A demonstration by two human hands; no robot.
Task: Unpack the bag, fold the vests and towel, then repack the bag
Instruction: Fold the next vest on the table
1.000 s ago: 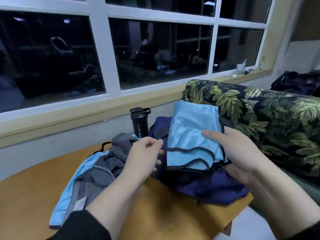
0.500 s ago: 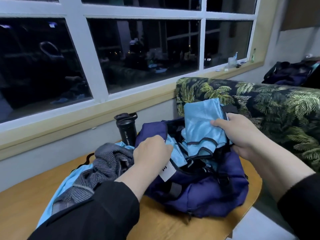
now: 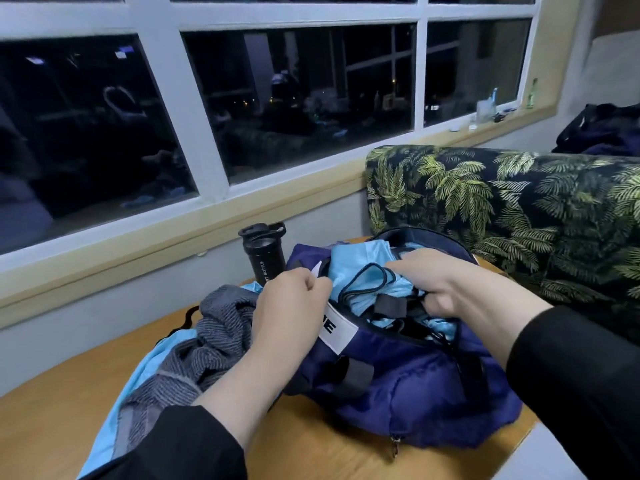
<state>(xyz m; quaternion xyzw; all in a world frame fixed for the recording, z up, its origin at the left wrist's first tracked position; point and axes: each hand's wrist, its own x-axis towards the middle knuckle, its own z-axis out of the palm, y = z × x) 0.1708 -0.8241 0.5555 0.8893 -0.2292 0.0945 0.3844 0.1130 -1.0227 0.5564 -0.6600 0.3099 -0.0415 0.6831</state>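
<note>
At the centre of the frame the navy bag [image 3: 398, 386] sits on the desk [image 3: 52, 420], mouth open. The right hand [image 3: 446, 285] clutches the folded light-blue vest [image 3: 360, 268] and presses it into the opening; the left hand [image 3: 291, 299] pinches the bag's near rim. The vest looks thin, slick and light — likely to slump unless held across the fold. Lower left, the grey towel [image 3: 211, 337] lies crumpled over another blue vest [image 3: 145, 372] — soft, bulky, best gathered by its edges.
</note>
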